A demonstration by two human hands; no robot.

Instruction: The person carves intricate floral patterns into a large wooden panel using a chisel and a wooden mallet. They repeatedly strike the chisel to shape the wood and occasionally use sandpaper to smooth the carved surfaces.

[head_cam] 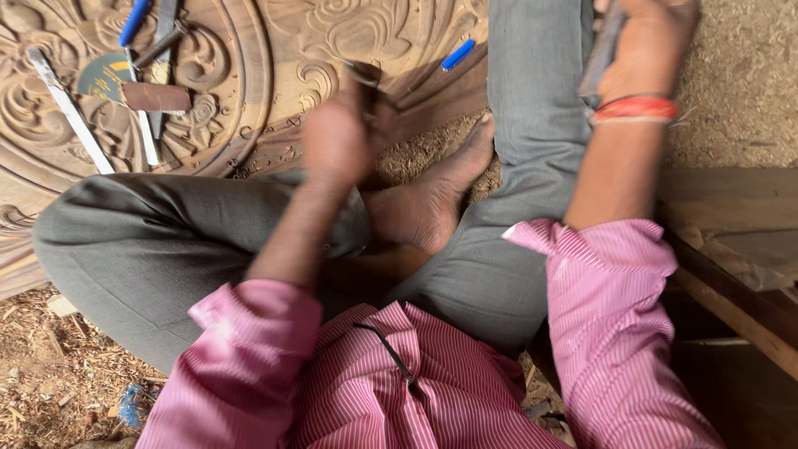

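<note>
Seated cross-legged, the person's blurred left hand (337, 133) steadies a chisel (366, 76) against the carved wooden panel (249, 50), while the right hand (644, 41) grips a raised mallet (600, 50).

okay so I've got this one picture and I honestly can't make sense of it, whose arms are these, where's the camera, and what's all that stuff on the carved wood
There is one picture, taken by a camera worn on a person's head and looking down at their own lap. The person sits cross-legged on sawdust, in a pink striped shirt and grey trousers, with one bare foot showing.

The left hand is blurred; it is over the edge of a carved wooden panel, and I cannot tell whether it holds anything. The right hand, with a red wrist band, grips a dark tool that is mostly cut off at the top edge.

On the panel lie slim metal chisels, a blue-handled tool, a small blue piece, a round disc and a small brown block. A wooden plank sits at the right.
</note>
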